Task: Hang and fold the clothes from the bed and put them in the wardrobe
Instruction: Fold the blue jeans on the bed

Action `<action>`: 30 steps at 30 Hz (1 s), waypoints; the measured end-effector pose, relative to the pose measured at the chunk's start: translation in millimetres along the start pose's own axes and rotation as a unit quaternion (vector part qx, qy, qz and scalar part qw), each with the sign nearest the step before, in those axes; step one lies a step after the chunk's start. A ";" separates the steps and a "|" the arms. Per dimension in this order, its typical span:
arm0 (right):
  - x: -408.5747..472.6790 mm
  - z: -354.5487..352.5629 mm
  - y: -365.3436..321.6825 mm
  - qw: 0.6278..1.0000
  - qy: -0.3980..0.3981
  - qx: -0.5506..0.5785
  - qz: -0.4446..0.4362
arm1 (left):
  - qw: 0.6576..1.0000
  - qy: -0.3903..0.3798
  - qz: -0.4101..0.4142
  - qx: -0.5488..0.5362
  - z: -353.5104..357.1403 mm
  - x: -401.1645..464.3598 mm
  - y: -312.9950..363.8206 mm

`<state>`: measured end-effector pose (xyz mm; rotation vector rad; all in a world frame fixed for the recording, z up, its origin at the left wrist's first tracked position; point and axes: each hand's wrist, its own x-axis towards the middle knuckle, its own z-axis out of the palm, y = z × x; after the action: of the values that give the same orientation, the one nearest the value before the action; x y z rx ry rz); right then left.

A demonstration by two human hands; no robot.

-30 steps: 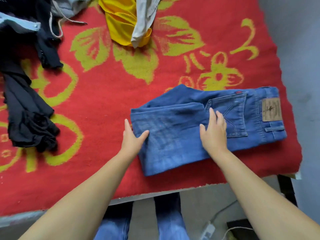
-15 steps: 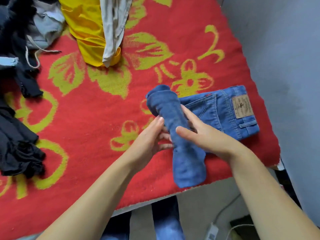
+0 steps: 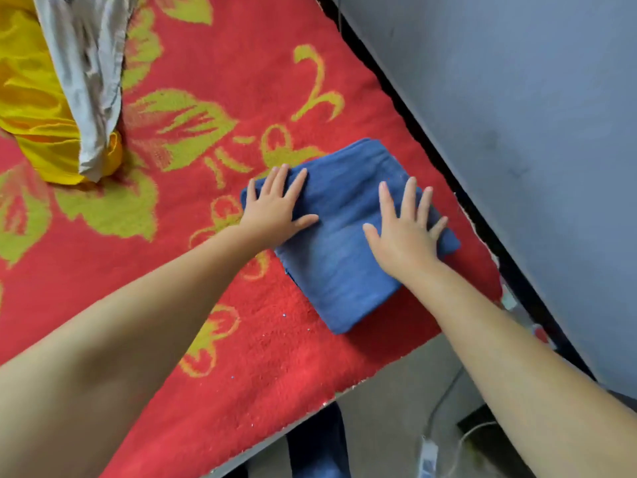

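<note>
A pair of blue jeans (image 3: pixel 341 257) lies folded into a compact rectangle near the right front corner of the bed, on a red blanket with yellow flowers (image 3: pixel 241 98). My left hand (image 3: pixel 275 208) presses flat on the left part of the bundle, fingers spread and straight. My right hand (image 3: pixel 406 225) lies flat on its right part, fingers spread too. The waistband and pocket are folded under and hidden.
A yellow garment (image 3: pixel 38 108) with a grey cloth (image 3: pixel 89 74) draped over it lies at the far left of the bed. A grey wall (image 3: pixel 517 132) runs along the bed's right side. Below the front edge are the floor, a power strip (image 3: pixel 429 457) and cables.
The leg half of the jeans, lifted between both hands half a second ago, is now folded over the waist part. Both hands went from gripping the fabric to pressing flat.
</note>
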<state>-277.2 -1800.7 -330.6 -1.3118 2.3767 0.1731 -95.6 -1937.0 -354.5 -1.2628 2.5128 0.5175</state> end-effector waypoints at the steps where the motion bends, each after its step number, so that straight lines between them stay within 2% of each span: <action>1: -5.4 16.7 -2.1 1.000 -0.014 -0.005 -0.005 | 1.000 -0.003 -0.017 -0.008 4.1 9.0 -7.1; 4: -6.1 48.3 6.6 1.000 -0.025 -0.012 0.002 | 0.999 -0.021 -0.049 -0.004 6.1 27.0 -14.0; 7: 5.9 50.4 18.8 0.998 -0.012 -0.043 -0.039 | 0.997 -0.020 -0.074 0.007 6.9 14.1 -10.9; 10: 4.9 42.0 23.9 0.990 -0.004 -0.106 -0.089 | 0.985 -0.027 -0.135 -0.102 38.1 -42.3 -6.5; 13: -11.1 36.6 12.6 0.987 0.000 -0.125 -0.102 | 0.938 -0.078 -0.243 -0.235 76.4 -118.1 17.4; 15: -35.6 40.3 -2.4 0.989 0.029 -0.097 -0.104 | 0.915 -0.061 -0.283 -0.280 82.6 -139.5 28.6; 17: -72.3 50.4 -14.7 0.990 0.061 -0.070 -0.108 | 0.953 0.036 -0.234 -0.188 78.4 -143.3 29.0; 19: -116.1 67.1 -18.6 0.988 0.063 -0.048 -0.131 | 0.983 0.163 -0.067 -0.058 75.0 -147.0 32.0; 20: -137.9 76.6 -16.8 0.986 0.048 -0.046 -0.151 | 0.981 0.189 0.036 -0.014 77.6 -154.0 36.2; 22: -168.9 93.4 -8.6 0.982 -0.001 -0.073 -0.176 | 0.969 0.158 0.181 0.058 92.6 -174.4 46.6; 23: -175.5 100.6 -4.8 0.980 -0.024 -0.094 -0.174 | 0.968 0.117 0.204 0.088 101.7 -183.4 49.5; 25: -167.6 107.7 -2.4 0.981 -0.026 -0.118 -0.151 | 0.973 0.055 0.177 0.135 113.1 -188.5 50.0; 27: -142.6 110.0 -4.8 0.983 -0.008 -0.135 -0.127 | 0.979 0.044 0.145 0.140 117.0 -172.6 49.1; 30: -114.2 113.1 -6.8 0.980 -0.030 -0.162 -0.114 | 0.976 0.054 0.129 0.168 114.7 -146.4 46.5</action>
<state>-184.3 -1681.0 -384.7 -1.6879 2.1905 0.5425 -38.7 -1757.4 -389.7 -0.8679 2.7231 0.0671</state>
